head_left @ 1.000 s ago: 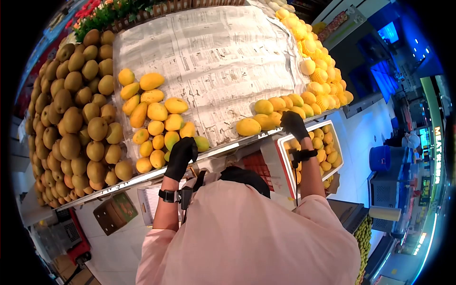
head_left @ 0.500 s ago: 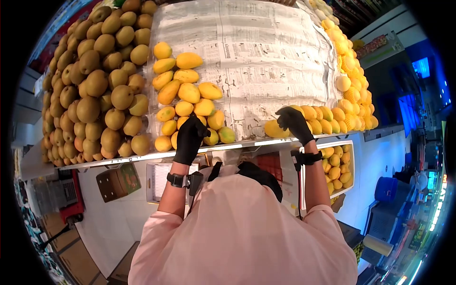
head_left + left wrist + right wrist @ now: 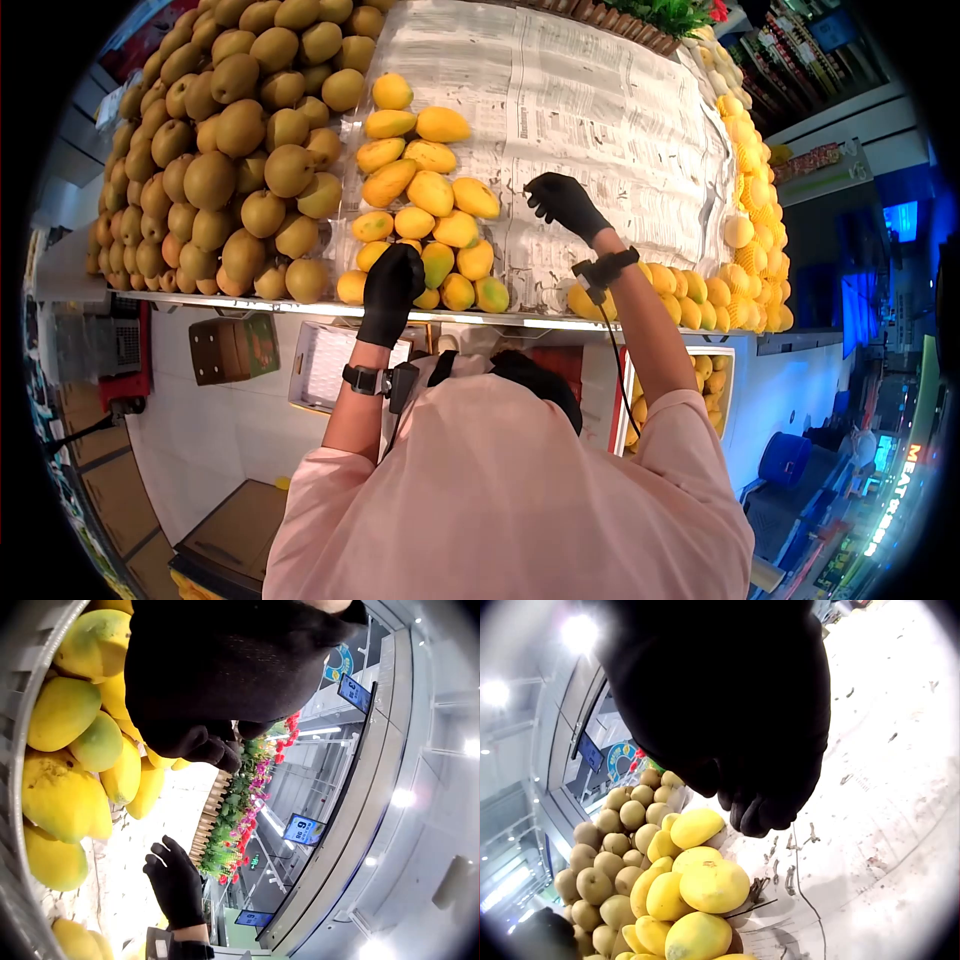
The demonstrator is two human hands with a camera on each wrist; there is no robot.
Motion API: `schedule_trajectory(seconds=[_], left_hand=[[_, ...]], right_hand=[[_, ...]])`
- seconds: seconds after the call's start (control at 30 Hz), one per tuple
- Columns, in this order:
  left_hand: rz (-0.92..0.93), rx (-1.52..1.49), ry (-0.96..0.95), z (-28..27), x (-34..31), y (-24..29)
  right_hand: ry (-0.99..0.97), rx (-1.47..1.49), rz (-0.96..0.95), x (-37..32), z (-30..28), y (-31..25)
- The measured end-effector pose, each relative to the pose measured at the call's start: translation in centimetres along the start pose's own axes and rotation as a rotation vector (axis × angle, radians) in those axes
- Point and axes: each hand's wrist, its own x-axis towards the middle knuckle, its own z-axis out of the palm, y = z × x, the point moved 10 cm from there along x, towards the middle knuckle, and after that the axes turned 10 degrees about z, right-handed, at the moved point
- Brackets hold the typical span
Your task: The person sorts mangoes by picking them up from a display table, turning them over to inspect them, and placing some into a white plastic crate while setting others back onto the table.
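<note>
My left hand point(image 3: 392, 288), in a black glove, is curled into a fist over the front of a group of yellow mangoes point(image 3: 430, 192); its palm side is hidden. In the left wrist view, green-tinged mangoes point(image 3: 64, 714) lie beside that hand. The black-gloved right hand point(image 3: 568, 205) hovers over the newspaper lining point(image 3: 600, 120), to the right of the same group, its fingers loosely bent and no object showing in them. Dark bits of debris point(image 3: 790, 879) lie on the paper below it in the right wrist view.
Brown round fruit point(image 3: 235, 125) is heaped at the left. A row of mangoes point(image 3: 690, 297) runs along the right front edge, meeting net-wrapped yellow fruit point(image 3: 757, 190). Below the counter stands a white box of mangoes point(image 3: 712, 385). Flowers point(image 3: 665, 20) line the back.
My right hand has left the front-right row of mangoes and moved left and farther back over the newspaper. The left hand stays by the left mango group. The head view has shifted.
</note>
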Motion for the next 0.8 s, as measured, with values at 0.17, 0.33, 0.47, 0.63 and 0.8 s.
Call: schedule_trajectory(seconds=[0.17,0.33,0.47,0.63,0.8], left_hand=[[0.001,0.040,0.068,-1.5,-0.5,0.5],[-0.187,-0.542,0.203,-2.2,-1.0,-0.3],[-0.471,-1.079,0.471,-1.7,-2.1,-2.1],[0.027,0.234,0.253,-5.0,-0.9,2.2],[-0.115,0.124,0.254,-5.9,-2.3,-1.8]], right_hand=[[0.060,0.085,-0.119,5.2,0.6,-2.2],[0.240,-0.272,-0.437,8.3,2.1,-6.1],[0.381,-0.489,-0.560,8.8,4.1,-10.2],[0.362,-0.726,-0.531,10.7,6.9,-13.2],[0.293,-0.814,-0.507,13.2,8.2,-13.8]])
